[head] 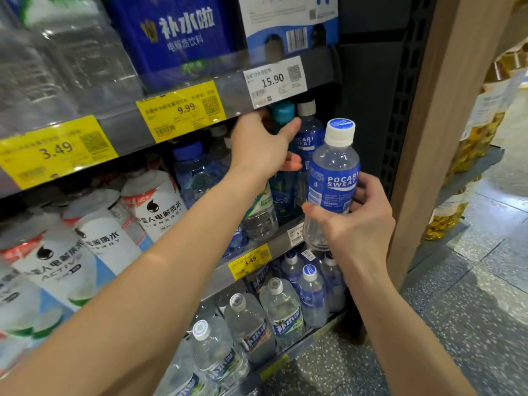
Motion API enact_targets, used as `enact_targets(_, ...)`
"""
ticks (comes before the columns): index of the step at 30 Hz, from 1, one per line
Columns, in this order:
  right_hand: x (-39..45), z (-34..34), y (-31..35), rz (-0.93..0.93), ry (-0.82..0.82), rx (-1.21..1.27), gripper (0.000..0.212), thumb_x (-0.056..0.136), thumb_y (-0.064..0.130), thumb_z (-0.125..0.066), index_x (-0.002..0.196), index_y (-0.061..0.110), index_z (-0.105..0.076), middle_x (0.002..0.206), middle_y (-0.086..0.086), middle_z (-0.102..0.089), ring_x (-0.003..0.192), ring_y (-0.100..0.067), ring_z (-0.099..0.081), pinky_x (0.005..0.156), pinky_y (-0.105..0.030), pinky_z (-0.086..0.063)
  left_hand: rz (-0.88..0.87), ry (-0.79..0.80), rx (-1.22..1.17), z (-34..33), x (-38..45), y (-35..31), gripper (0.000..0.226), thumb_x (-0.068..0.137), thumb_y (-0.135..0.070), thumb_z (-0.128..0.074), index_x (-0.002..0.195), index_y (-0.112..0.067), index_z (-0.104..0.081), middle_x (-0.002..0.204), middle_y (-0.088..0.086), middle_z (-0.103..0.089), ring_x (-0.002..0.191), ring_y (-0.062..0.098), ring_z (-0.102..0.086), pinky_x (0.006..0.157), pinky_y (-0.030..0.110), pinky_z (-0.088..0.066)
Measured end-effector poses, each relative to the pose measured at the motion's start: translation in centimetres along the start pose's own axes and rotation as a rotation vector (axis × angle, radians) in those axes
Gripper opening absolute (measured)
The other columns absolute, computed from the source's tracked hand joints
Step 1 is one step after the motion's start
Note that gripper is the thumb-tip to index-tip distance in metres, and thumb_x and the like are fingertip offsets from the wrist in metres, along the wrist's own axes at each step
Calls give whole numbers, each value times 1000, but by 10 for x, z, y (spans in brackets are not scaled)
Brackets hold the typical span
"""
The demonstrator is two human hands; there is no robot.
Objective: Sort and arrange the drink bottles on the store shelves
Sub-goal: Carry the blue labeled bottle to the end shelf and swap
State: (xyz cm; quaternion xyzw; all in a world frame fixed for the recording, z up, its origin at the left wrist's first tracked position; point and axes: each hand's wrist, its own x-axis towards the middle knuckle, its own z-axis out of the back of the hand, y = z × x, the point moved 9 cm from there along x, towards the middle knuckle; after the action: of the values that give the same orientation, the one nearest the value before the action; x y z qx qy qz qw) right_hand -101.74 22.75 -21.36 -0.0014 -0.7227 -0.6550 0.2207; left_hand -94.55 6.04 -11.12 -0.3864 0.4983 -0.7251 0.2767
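My right hand (358, 221) grips a clear Pocari Sweat bottle (333, 178) with a blue label and white cap, held upright in front of the middle shelf's right end. My left hand (263, 144) reaches into that shelf and wraps around a blue bottle with a teal cap (283, 111). Right beside it stands another Pocari Sweat bottle (308, 132) with a grey cap. The teal-capped bottle's body is mostly hidden behind my left hand.
White electrolyte-water bottles (154, 207) fill the middle shelf's left. Clear bottles (248, 318) and small Pocari bottles (311, 292) stand on the lower shelf. Price tags (180, 110) line the shelf edges. A wooden post (445, 110) bounds the right; yellow bottles (474, 138) lie beyond.
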Motion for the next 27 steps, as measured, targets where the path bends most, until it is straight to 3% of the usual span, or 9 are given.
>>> enact_targets(2,0,3,0,-5,-11,-11,67,61,18,-92,120,19,-59,102,14,-68,84,10,-64,75,-13,-53,-57,15,41,-1,-7,-4,21,96,-14,-64,112,-9,-51,114,7,-59,35,16,-59,40,24,-48)
enact_targets(5,0,6,-1,-9,-18,-2,66,62,17,-92,119,20,-59,101,15,-67,85,7,-65,77,-18,-55,-173,21,151,-2,-22,-11,12,98,-16,-61,103,-12,-51,103,-6,-60,36,18,-61,35,25,-44)
enact_targets(11,4,8,-2,2,-34,30,65,63,13,-91,120,17,-60,101,11,-69,82,8,-65,75,-13,-53,-370,-56,237,0,-47,-36,12,98,-18,-60,96,-10,-53,90,-11,-59,37,15,-60,39,17,-37)
enact_targets(15,7,10,2,35,-41,44,66,63,11,-91,121,17,-60,102,15,-68,86,5,-66,78,-15,-53,-397,-107,234,11,-59,-47,15,99,-23,-59,96,-10,-55,88,-5,-63,36,15,-59,41,18,-36)
enact_targets(18,10,11,3,44,-31,86,68,62,8,-91,122,15,-59,106,9,-70,91,-2,-69,83,-22,-56,-381,-125,224,26,-73,-42,11,98,-27,-60,94,-18,-55,86,-7,-64,40,17,-58,44,22,-38)
enact_targets(21,14,9,3,30,7,142,70,63,4,-91,124,14,-58,111,4,-71,99,-10,-69,91,-33,-57,-349,-145,183,48,-88,-28,2,96,-32,-61,94,-32,-59,87,-10,-68,64,16,-64,59,38,-49)
enact_targets(23,15,4,2,19,40,157,71,63,6,-92,124,16,-58,113,4,-71,103,-12,-69,94,-39,-56,-308,-139,167,59,-98,-15,6,97,-29,-61,96,-35,-61,91,-12,-70,81,11,-67,73,41,-56)
enact_targets(27,15,-11,0,5,93,161,67,63,8,-92,120,21,-59,112,5,-72,105,-13,-69,95,-42,-56,-221,-94,160,72,-115,8,6,96,-28,-61,94,-34,-63,90,-9,-71,80,19,-67,74,45,-56)
